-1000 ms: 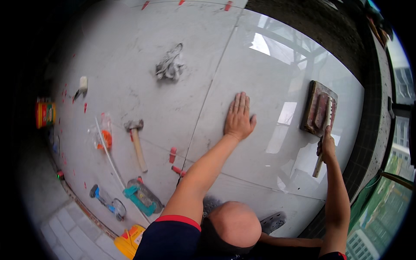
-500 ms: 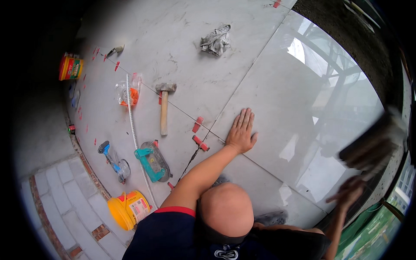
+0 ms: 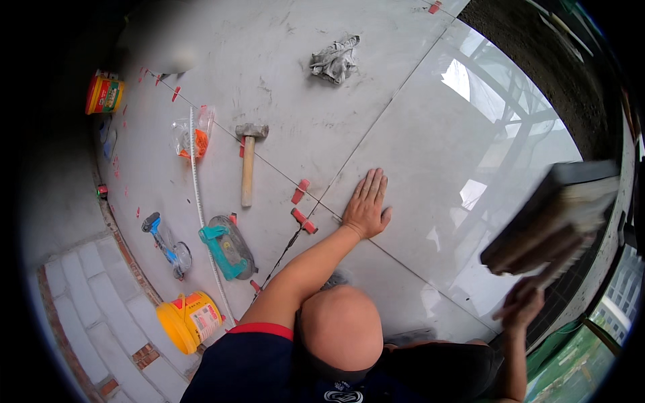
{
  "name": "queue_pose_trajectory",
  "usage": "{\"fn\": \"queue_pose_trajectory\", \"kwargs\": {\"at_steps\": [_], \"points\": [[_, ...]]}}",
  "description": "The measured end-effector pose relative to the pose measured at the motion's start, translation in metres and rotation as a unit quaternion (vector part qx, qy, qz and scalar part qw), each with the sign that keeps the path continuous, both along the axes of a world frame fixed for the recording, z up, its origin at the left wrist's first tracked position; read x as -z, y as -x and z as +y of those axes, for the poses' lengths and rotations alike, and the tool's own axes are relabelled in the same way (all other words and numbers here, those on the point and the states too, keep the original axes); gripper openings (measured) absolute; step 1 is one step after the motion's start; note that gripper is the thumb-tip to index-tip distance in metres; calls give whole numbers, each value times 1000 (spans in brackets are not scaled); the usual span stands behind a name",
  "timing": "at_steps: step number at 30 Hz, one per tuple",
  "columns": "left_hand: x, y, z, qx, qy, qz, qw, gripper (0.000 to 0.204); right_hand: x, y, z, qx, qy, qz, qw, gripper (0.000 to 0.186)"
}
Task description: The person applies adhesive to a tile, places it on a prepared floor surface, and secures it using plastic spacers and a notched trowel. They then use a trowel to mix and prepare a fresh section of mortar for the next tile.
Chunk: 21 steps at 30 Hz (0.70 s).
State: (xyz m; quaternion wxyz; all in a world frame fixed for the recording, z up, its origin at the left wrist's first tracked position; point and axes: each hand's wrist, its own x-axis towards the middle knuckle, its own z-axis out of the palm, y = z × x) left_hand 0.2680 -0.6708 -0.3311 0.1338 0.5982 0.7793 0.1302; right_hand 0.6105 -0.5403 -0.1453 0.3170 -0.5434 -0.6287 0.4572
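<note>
My left hand (image 3: 366, 209) lies flat on a large glossy grey floor tile (image 3: 410, 181), fingers stretched out, close to the joint where several tiles meet. At the right, my right hand (image 3: 524, 307) is closed around the handle of a big block-headed mallet (image 3: 547, 221). Motion blurs the mallet; its head hangs over the tile's right part, and I cannot tell whether it touches. Near my left hand, a red levelling wedge (image 3: 304, 220) and another red wedge (image 3: 300, 191) sit on the joints.
Left lie a wooden-handled hammer (image 3: 248, 168), a teal-handled tile tool (image 3: 228, 248), a blue suction cup (image 3: 168, 247), a long measuring strip (image 3: 197, 181) and a clear bag (image 3: 195, 138). A yellow bucket (image 3: 188, 322), another bucket (image 3: 104, 94) and a crumpled grey cloth (image 3: 334, 60) stand or lie farther off.
The mallet in my right hand has swung leftward over the tile, and the right hand has moved left with it. My left hand stays flat on the tile; the whole view has shifted slightly.
</note>
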Motion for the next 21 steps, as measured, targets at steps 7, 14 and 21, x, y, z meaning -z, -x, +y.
{"fn": "queue_pose_trajectory", "kwargs": {"at_steps": [7,14,21], "points": [[3,-8,18,7,9,7,1000,76,25,81,46,-155,363,-210,894,57],[12,8,-2,6,-3,49,999,78,-54,-4,9,105,51,37,993,62],[28,-8,20,56,-78,49,994,74,60,-37,4,101,358,-177,911,60]]}}
